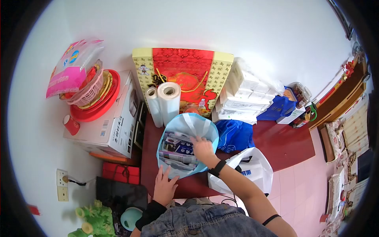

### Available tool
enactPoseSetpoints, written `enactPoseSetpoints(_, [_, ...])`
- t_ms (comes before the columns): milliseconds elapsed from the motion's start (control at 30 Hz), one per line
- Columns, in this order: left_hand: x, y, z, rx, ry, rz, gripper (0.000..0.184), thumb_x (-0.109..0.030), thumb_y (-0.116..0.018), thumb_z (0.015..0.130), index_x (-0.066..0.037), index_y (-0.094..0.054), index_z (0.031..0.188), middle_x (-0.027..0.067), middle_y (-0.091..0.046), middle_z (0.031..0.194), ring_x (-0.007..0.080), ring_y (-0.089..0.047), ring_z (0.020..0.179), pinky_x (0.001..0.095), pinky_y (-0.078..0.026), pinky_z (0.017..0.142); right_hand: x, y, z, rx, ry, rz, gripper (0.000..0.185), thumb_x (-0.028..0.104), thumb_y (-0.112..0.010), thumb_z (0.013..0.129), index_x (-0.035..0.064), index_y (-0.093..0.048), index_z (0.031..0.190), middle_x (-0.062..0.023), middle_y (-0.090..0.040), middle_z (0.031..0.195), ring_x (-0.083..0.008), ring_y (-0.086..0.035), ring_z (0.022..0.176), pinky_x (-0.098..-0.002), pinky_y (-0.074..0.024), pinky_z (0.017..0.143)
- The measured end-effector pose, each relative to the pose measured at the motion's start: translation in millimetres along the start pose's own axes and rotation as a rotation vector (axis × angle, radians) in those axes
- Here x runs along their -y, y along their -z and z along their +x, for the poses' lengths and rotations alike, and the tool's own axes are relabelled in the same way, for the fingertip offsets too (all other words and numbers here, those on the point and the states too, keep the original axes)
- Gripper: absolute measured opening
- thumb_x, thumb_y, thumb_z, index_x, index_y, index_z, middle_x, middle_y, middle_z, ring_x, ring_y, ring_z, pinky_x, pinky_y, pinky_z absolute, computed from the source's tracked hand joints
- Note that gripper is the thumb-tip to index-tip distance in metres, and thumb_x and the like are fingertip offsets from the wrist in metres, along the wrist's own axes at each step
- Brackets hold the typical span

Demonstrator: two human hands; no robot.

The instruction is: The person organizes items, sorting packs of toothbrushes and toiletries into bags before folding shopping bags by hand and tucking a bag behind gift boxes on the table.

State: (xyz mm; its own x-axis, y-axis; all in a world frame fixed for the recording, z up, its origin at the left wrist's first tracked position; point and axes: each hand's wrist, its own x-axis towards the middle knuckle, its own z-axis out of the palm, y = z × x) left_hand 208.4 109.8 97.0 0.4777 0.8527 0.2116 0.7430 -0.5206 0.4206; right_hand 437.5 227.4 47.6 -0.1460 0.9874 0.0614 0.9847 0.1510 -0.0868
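A light blue bag (212, 138) stands open on the dark red table in front of me. Several flat packs in clear wrap (178, 157), with dark and purple printing, are stacked inside it. My right hand (203, 148), a black band at its wrist, reaches over the bag's right rim. Its fingers are apart and rest at the packs' right side; the fingertips are partly hard to see. My left hand (164, 186) is open, fingers spread, at the bag's near left edge. Whether it presses on the bag I cannot tell.
Plastic rolls (169, 100) and a red-yellow gift box (181, 65) stand behind the bag. To the right are a blue bag (235, 135), a white bag (258, 168) and tissue packs (241, 104). A carton (118, 122) with red plates (114, 94) is left.
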Motion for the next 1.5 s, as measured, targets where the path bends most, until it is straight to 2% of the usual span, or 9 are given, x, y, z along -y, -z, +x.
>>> enactPoseSetpoints(167, [4, 2, 11, -0.126, 0.103, -0.008, 0.026, -0.018, -0.065, 0.076, -0.008, -0.062, 0.099, 0.0158, -0.049, 0.120, 0.0343, -0.042, 0.113, 0.0439, -0.038, 0.088, -21, 30, -9, 0.030, -0.179, 0.081, 0.049, 0.018, -0.064, 0.072, 0.0104, -0.052, 0.119, -0.0177, -0.052, 0.117, -0.0351, -0.054, 0.104, -0.0433, -0.0485, 0.081])
enactPoseSetpoints(267, [15, -3, 16, -0.110, 0.162, 0.105, 0.023, -0.023, -0.061, 0.080, -0.007, -0.062, 0.096, 0.0150, -0.055, 0.107, 0.0325, -0.047, 0.100, 0.0428, -0.039, 0.079, -34, 26, -18, 0.319, -0.238, 0.013, 0.033, 0.022, -0.065, 0.070, 0.0098, -0.062, 0.100, -0.0162, -0.063, 0.100, -0.0332, -0.062, 0.091, -0.0417, -0.0502, 0.077])
enactPoseSetpoints(467, [19, -12, 18, 0.061, 0.243, 0.246, 0.023, -0.026, -0.059, 0.081, -0.004, -0.063, 0.086, 0.0118, -0.060, 0.080, 0.0303, -0.049, 0.086, 0.0415, -0.038, 0.072, -13, 37, -64, 0.389, -0.011, -0.087, 0.014, 0.015, -0.058, 0.072, 0.0073, -0.069, 0.074, -0.0136, -0.067, 0.079, -0.0285, -0.066, 0.076, -0.0391, -0.0517, 0.065])
enactPoseSetpoints(700, [26, -18, 10, 0.233, 0.224, 0.233, 0.028, -0.025, -0.072, 0.065, -0.003, -0.066, 0.082, 0.0121, -0.060, 0.071, 0.0325, -0.050, 0.082, 0.0436, -0.038, 0.070, 0, 29, -86, 0.272, 0.076, -0.136, 0.011, 0.013, -0.056, 0.075, 0.0093, -0.067, 0.073, -0.0099, -0.065, 0.075, -0.0254, -0.063, 0.072, -0.0358, -0.0488, 0.061])
enactPoseSetpoints(833, [37, -34, 3, 0.340, 0.196, 0.292, 0.028, -0.022, -0.070, 0.066, -0.004, -0.067, 0.087, 0.0124, -0.061, 0.073, 0.0319, -0.050, 0.083, 0.0441, -0.038, 0.071, 1, 23, -83, 0.316, 0.094, -0.116, 0.014, 0.012, -0.056, 0.076, 0.0081, -0.065, 0.086, -0.0090, -0.064, 0.078, -0.0244, -0.062, 0.076, -0.0341, -0.0478, 0.061])
enactPoseSetpoints(933, [37, -26, 4, 0.140, 0.163, 0.173, 0.014, -0.017, -0.068, 0.067, -0.004, -0.064, 0.070, 0.0130, -0.060, 0.077, 0.0298, -0.050, 0.081, 0.0411, -0.039, 0.073, -2, 21, -85, 0.243, 0.097, -0.085, 0.021, 0.011, -0.056, 0.076, 0.0077, -0.061, 0.096, -0.0081, -0.063, 0.077, -0.0232, -0.061, 0.077, -0.0338, -0.0465, 0.059])
enactPoseSetpoints(1000, [40, -11, 7, 0.100, 0.255, -0.413, 0.011, -0.009, -0.063, 0.070, -0.002, -0.063, 0.079, 0.0112, -0.057, 0.075, 0.0260, -0.050, 0.081, 0.0352, -0.041, 0.074, -6, 20, -87, 0.202, 0.088, -0.076, 0.025, 0.011, -0.056, 0.076, 0.0077, -0.060, 0.101, -0.0076, -0.063, 0.077, -0.0227, -0.060, 0.077, -0.0340, -0.0459, 0.058])
enactPoseSetpoints(1133, [57, 0, -1, 0.132, 0.429, -1.017, 0.018, -0.002, -0.056, 0.074, 0.001, -0.058, 0.091, 0.0050, -0.053, 0.083, 0.0149, -0.052, 0.087, 0.0265, -0.043, 0.073, -14, 12, -85, 0.077, 0.158, -0.047, 0.024, 0.012, -0.056, 0.076, 0.0071, -0.059, 0.100, -0.0070, -0.063, 0.077, -0.0218, -0.060, 0.074, -0.0338, -0.0455, 0.057])
enactPoseSetpoints(1500, [34, 26, -6, 0.173, 0.417, -1.037, 0.020, 0.005, -0.061, 0.073, 0.002, -0.058, 0.092, 0.0047, -0.056, 0.084, 0.0099, -0.055, 0.076, 0.0233, -0.043, 0.069, 3, -4, -72, 0.278, 0.139, -0.045, 0.012, 0.013, -0.056, 0.076, 0.0091, -0.066, 0.070, -0.0077, -0.063, 0.075, -0.0228, -0.063, 0.071, -0.0341, -0.0489, 0.060])
